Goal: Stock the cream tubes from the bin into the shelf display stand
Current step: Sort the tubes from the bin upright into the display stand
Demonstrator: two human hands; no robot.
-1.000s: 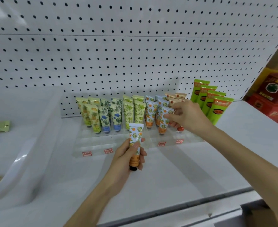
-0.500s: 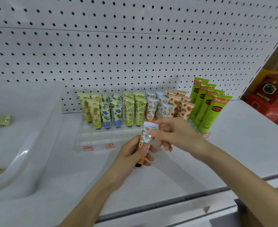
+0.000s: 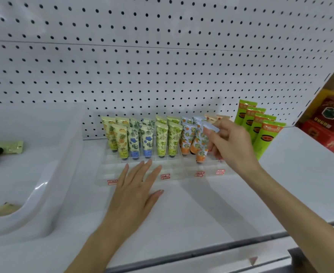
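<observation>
A clear acrylic display stand (image 3: pixel 174 170) sits on the white shelf against the pegboard, with rows of small patterned cream tubes (image 3: pixel 148 138) standing cap down in it. My right hand (image 3: pixel 231 146) pinches the top of an orange-patterned cream tube (image 3: pixel 201 148) and holds it cap down at the front of the orange row. With fingers straight, my left hand (image 3: pixel 136 190) lies flat over the stand's front edge, holding nothing. The white bin (image 3: pixel 44 186) stands at the left with a few tubes (image 3: pixel 4 147) lying inside.
Taller green tubes (image 3: pixel 260 133) stand in a row just right of the stand, behind my right hand. Red boxes (image 3: pixel 327 125) sit on the neighbouring shelf at the far right. The shelf's front edge (image 3: pixel 221 251) runs below my arms.
The orange tube has passed from my left hand to my right, which has carried it up to the stand's orange row. My left hand has let go and flattened at the stand's front.
</observation>
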